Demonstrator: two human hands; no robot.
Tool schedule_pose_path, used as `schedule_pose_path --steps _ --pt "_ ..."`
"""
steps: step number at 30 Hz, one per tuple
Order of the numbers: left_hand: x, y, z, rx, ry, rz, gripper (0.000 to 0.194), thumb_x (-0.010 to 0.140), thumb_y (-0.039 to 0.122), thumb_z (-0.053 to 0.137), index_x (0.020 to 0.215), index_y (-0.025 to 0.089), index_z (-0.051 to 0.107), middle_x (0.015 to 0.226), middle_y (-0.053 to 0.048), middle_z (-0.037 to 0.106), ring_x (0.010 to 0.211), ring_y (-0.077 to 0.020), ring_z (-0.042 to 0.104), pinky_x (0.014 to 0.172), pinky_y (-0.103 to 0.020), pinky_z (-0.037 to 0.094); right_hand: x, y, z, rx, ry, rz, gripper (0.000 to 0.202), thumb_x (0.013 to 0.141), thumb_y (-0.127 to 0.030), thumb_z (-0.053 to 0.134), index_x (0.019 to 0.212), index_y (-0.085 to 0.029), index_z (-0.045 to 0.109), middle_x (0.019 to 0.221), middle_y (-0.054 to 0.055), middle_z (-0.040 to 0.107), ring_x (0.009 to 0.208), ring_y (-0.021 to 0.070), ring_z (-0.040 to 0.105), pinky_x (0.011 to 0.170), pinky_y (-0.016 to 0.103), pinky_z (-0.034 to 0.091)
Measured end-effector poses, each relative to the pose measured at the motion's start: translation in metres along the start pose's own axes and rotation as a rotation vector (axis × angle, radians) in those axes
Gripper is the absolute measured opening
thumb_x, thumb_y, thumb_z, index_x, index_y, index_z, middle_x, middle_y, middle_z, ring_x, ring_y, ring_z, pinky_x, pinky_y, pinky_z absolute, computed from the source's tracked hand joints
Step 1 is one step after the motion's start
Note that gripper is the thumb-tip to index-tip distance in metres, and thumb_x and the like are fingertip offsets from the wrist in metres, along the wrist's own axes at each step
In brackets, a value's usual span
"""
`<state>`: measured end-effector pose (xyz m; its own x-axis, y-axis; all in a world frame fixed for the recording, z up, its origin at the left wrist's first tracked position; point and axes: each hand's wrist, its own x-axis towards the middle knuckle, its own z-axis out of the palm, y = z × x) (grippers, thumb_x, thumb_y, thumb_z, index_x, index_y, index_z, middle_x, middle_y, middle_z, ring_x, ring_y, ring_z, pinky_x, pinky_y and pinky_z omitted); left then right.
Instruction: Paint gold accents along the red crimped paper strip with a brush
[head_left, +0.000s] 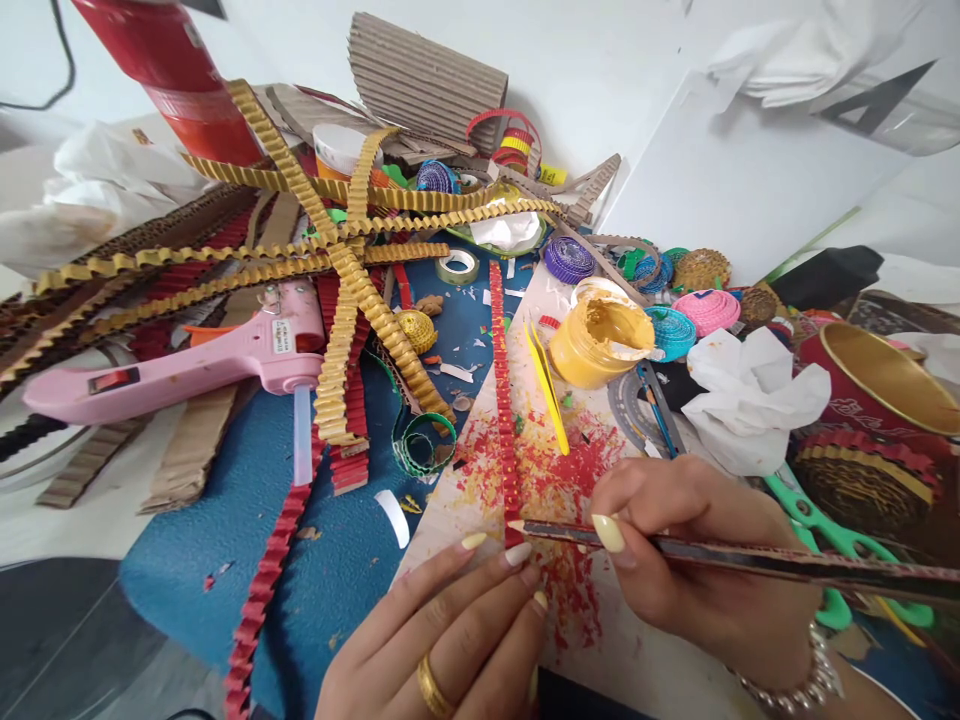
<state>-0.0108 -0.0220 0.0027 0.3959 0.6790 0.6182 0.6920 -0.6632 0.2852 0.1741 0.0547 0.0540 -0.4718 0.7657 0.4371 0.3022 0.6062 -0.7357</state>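
My right hand (pixel 686 560) grips a thin paint-stained stick or brush handle (pixel 750 558), its pale tip touching the near end of a long red corrugated paper strip (pixel 504 400) dotted with yellow. My left hand (pixel 457 630), a gold ring on one finger, lies flat with its fingertips pressing the strip's near end onto a paint-spattered white sheet (pixel 570 480). An open jar of yellow paint (pixel 600 340) stands just beyond the strip on the right.
A pink glue gun (pixel 187 365) lies at left among gold corrugated strips (pixel 352 290). Coloured paper coils (pixel 705 308), crumpled tissue (pixel 750 400), green scissors (pixel 825 540), a red-gold tin (pixel 877 400) and a tape roll (pixel 457 266) crowd the blue mat (pixel 247 480).
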Motion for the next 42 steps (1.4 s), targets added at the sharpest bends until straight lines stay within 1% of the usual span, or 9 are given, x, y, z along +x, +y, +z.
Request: schedule_pose_path --steps 2,8,9,20,24,28,33,36,42 --pt "0.0000 -0.0003 0.0000 -0.009 -0.028 -0.001 0.021 0.095 0.015 0.044 0.105 0.018 0.062 0.109 0.005 0.069 0.104 -0.0103 0.064 0.105 -0.025 0.042 -0.0006 0.0002 0.0001 -0.017 0.005 -0.001 0.020 0.078 -0.007 0.054 0.070 -0.022 0.043 0.056 -0.006 0.057 0.049 0.0073 0.058 0.048 0.019 0.046" --pt "0.0010 0.0018 0.0002 -0.016 -0.015 -0.002 0.020 0.094 0.014 0.045 0.105 0.018 0.062 0.109 0.005 0.069 0.105 -0.0102 0.064 0.106 -0.025 0.041 -0.0009 0.0009 -0.0001 0.024 -0.002 0.018 0.020 0.079 -0.009 0.056 0.070 -0.022 0.044 0.057 -0.005 0.057 0.049 0.0080 0.058 0.048 0.020 0.047" --pt "0.0012 0.0023 0.0004 -0.017 0.007 -0.001 0.020 0.095 0.015 0.045 0.104 0.018 0.063 0.107 0.005 0.070 0.104 -0.0097 0.064 0.106 -0.025 0.040 -0.0006 0.0012 0.0000 0.032 -0.008 0.020 0.020 0.079 -0.009 0.056 0.070 -0.022 0.044 0.057 -0.005 0.057 0.049 0.0081 0.057 0.048 0.021 0.047" --pt "0.0029 -0.0012 -0.0008 -0.027 -0.004 -0.003 0.021 0.094 0.013 0.045 0.104 0.017 0.063 0.107 0.003 0.070 0.104 -0.0109 0.064 0.106 -0.026 0.041 -0.0018 0.0025 -0.0010 0.079 0.004 0.034 0.020 0.078 -0.007 0.058 0.072 -0.023 0.047 0.060 -0.005 0.057 0.053 0.0103 0.058 0.051 0.024 0.049" --pt "0.0024 0.0010 -0.0018 -0.033 -0.017 -0.013 0.021 0.094 0.012 0.046 0.102 0.018 0.064 0.106 0.004 0.070 0.104 -0.0102 0.064 0.107 -0.025 0.039 -0.0008 0.0012 -0.0060 0.080 -0.009 0.108 0.016 0.079 -0.010 0.059 0.078 -0.024 0.051 0.066 -0.003 0.060 0.057 0.0113 0.060 0.053 0.023 0.050" --pt "-0.0007 0.0015 -0.0012 -0.028 0.013 -0.019 0.021 0.095 0.013 0.044 0.101 0.018 0.064 0.103 0.005 0.071 0.102 -0.0090 0.065 0.108 -0.024 0.037 0.0002 0.0024 -0.0087 0.103 0.000 0.199 0.015 0.081 -0.013 0.059 0.085 -0.025 0.052 0.072 -0.003 0.060 0.059 0.0100 0.058 0.053 0.020 0.048" --pt "0.0027 0.0014 -0.0012 -0.030 0.022 -0.027 0.020 0.094 0.013 0.045 0.101 0.018 0.063 0.101 0.005 0.072 0.101 -0.0083 0.065 0.109 -0.023 0.036 -0.0017 0.0048 -0.0055 0.188 -0.033 0.305 0.018 0.081 -0.010 0.056 0.086 -0.026 0.049 0.061 -0.006 0.055 0.049 0.0093 0.049 0.044 0.019 0.039" --pt "0.0044 0.0014 -0.0010 -0.017 0.019 -0.023 0.019 0.095 0.014 0.045 0.101 0.018 0.063 0.101 0.005 0.072 0.100 -0.0082 0.066 0.109 -0.023 0.036 -0.0030 0.0050 -0.0045 0.221 -0.040 0.322 0.018 0.081 -0.010 0.055 0.085 -0.026 0.048 0.059 -0.007 0.053 0.047 0.0091 0.046 0.043 0.019 0.037" --pt "0.0029 0.0025 -0.0019 -0.027 0.033 -0.046 0.020 0.095 0.015 0.044 0.097 0.018 0.064 0.098 0.006 0.073 0.097 -0.0076 0.066 0.107 -0.022 0.037 -0.0036 0.0045 -0.0048 0.221 -0.064 0.328 0.018 0.080 -0.010 0.056 0.085 -0.026 0.048 0.057 -0.007 0.051 0.046 0.0090 0.045 0.042 0.020 0.036"
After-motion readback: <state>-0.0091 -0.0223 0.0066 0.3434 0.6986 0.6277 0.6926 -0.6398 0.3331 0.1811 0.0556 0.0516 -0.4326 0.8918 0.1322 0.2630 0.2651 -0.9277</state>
